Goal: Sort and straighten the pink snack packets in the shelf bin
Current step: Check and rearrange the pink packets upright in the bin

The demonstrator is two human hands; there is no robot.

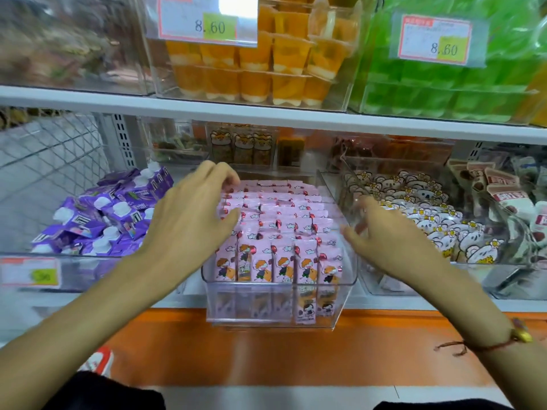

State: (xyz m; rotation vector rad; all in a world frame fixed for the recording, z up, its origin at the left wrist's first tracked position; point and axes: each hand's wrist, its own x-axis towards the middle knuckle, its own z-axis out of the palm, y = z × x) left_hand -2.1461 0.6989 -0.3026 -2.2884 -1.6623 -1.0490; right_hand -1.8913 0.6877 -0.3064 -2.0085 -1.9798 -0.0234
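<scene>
Your clear bin (278, 303) sits on the middle shelf (266, 116), its front wall sticking out over the orange shelf edge (266, 347). The pink snack packets (281, 220) fill it, standing upright in tight rows front to back; front row shows a cartoon figure on each face. One packet at the bin's front right sits lower than the rest, down behind the front wall. Your left hand (192, 214) is over the bin's left side, fingers (228, 176) spread and curled loose, tips touching packet tops near the back-left corner, thumb on the tops further forward; nothing gripped. Your right hand (387, 241) is at the bin's right wall, fingers apart and released, thumb tip just by the right-most packets; can't tell if it touches them. Red string bracelet (503, 340) with a gold charm on that wrist. Left of the bin: bin of purple pouches (112, 214), jumbled. Right of the bin: bin of white bear packets (423, 220), beyond those some brown-and-white packets (500, 190). Above the bin, upper shelf holds orange jelly cups (257, 69) and green jelly cups (444, 93), each with an 8.60 price tag (207, 20).
</scene>
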